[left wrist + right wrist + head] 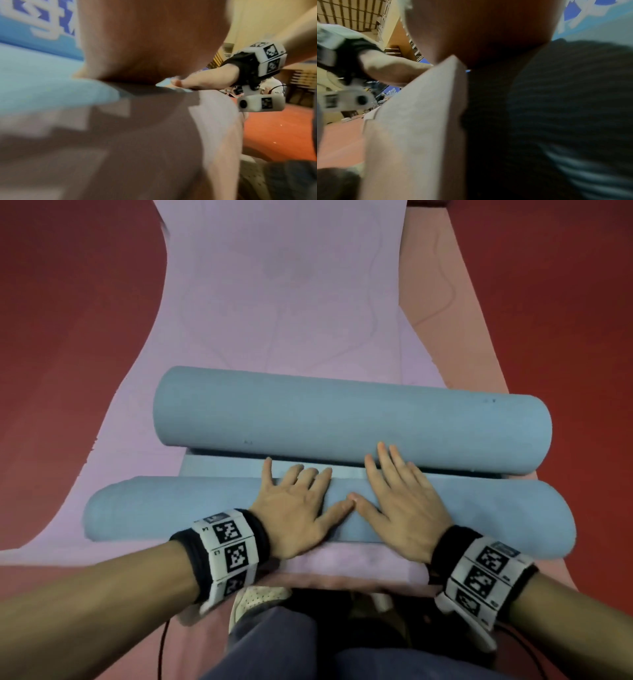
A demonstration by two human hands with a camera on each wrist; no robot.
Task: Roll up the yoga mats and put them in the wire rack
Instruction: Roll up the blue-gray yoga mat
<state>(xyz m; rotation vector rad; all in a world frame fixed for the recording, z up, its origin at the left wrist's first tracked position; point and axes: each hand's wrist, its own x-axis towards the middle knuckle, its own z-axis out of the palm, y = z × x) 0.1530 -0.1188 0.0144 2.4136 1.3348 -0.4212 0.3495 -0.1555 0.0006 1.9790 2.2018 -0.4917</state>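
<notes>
A blue yoga mat lies across a flat lilac mat (281, 302), rolled in from both ends into a near roll (164, 508) and a far roll (342, 419), with a short flat strip (219, 468) between them. My left hand (298, 501) and right hand (400, 494) lie flat on top of the near roll, fingers spread and straight, thumbs almost touching. The right fingertips (385, 450) reach the far roll. In the left wrist view the blurred palm (150, 40) presses on the blue mat (42, 83). The right wrist view shows the palm (481, 29) against dark, blurred mat.
A pink mat (455, 313) lies under the lilac one, on red floor (61, 320). My knees (274, 642) and a white shoe (257, 597) are at the near edge. A wire-grid rack (351, 13) shows at the room's far side in the right wrist view.
</notes>
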